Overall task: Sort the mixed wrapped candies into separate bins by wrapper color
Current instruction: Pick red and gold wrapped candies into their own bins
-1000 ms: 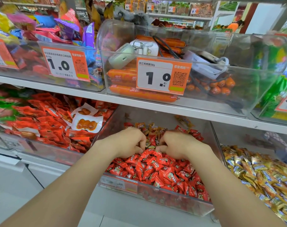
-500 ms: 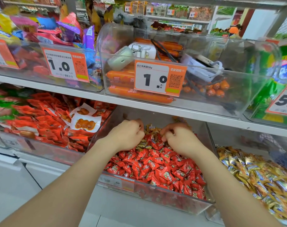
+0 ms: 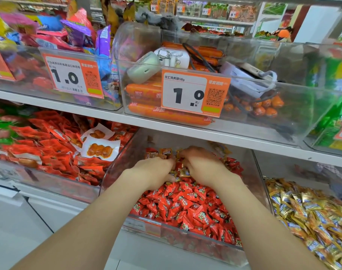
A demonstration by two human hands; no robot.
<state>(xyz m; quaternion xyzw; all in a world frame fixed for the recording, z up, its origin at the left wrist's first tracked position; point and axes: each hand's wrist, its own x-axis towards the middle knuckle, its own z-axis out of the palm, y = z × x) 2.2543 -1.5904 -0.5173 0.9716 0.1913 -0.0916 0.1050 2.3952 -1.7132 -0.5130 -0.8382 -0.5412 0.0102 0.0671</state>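
While the left hand [image 3: 152, 172] and right hand [image 3: 202, 164] sit among red candies [image 3: 185, 203], I cannot tell what either grip holds.

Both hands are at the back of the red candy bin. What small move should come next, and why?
Probably lift the gold candies between the left hand and right hand and carry them to the gold bin on the right: they lie mixed among red candies.
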